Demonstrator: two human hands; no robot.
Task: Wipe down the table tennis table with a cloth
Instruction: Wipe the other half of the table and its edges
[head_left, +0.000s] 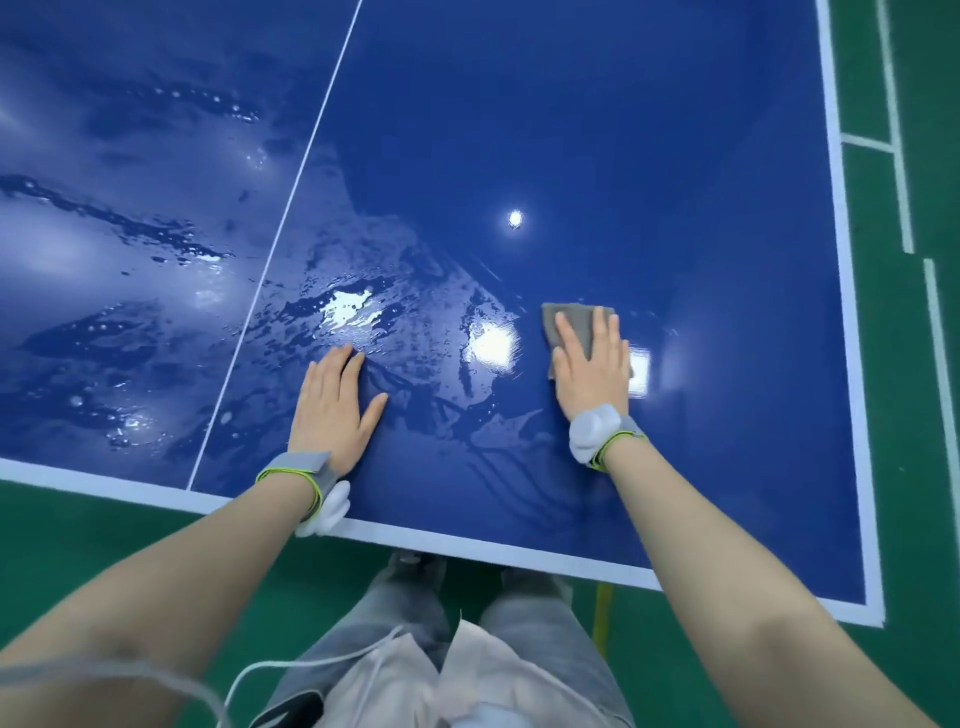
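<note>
Your left hand (335, 402) lies flat, palm down, fingers together and pointing toward 1 o'clock, thumb spread toward 3 o'clock. Your right hand (592, 369) is also flat, palm down, fingers slightly fanned toward 12 o'clock. Both forearms are bare and extended forward, converging from 7 and 5 o'clock. Each wrist carries a grey strap with a white pod.

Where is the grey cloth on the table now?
In the head view the grey cloth lies flat under the right hand, right of the white centre line.
</note>
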